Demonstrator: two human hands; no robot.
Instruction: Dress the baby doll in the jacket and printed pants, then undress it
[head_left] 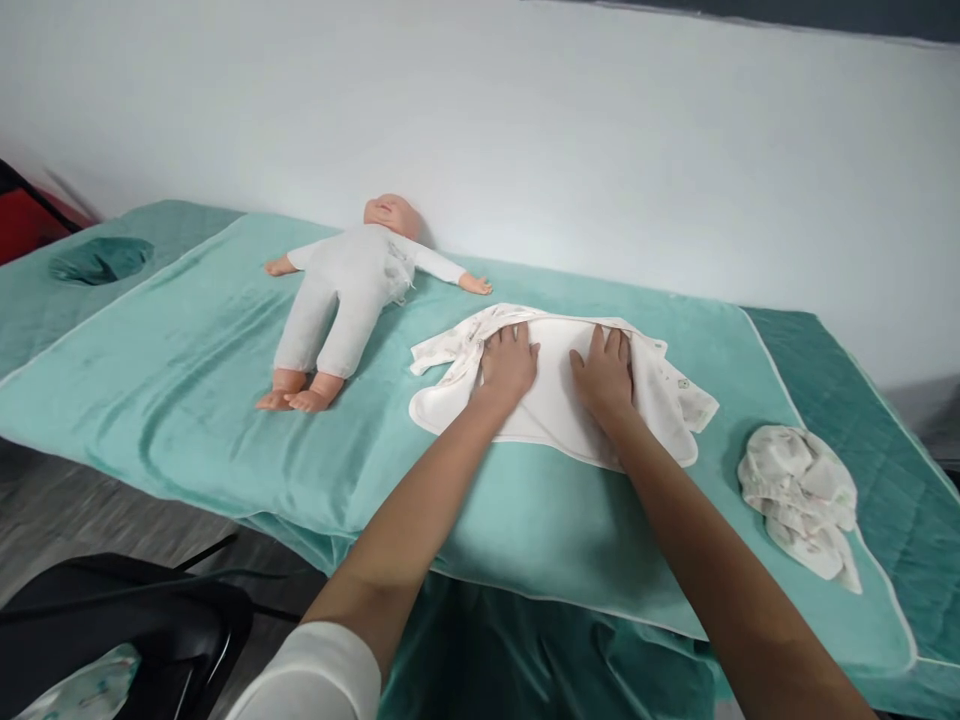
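A small white baby shirt (pixel 555 385) lies opened out on the green bed, its patterned sleeves stretching to both sides. My left hand (pixel 511 362) rests on the left part of the shirt, fingers extended and reaching toward its upper edge. On the right part lies my right hand (pixel 604 372), flat with fingers apart, its outer fingers partly hidden by the cloth fold. To the left of the shirt, a baby doll (pixel 345 270) in white lies on its back, arms spread and feet toward me.
A crumpled patterned cloth (pixel 801 490) lies at the right on the green bed cover (pixel 225 400). The white wall (pixel 480 120) borders the bed's far side. A black chair (pixel 127 620) stands at the lower left. Near the bed's left end is a face hole (pixel 101 260).
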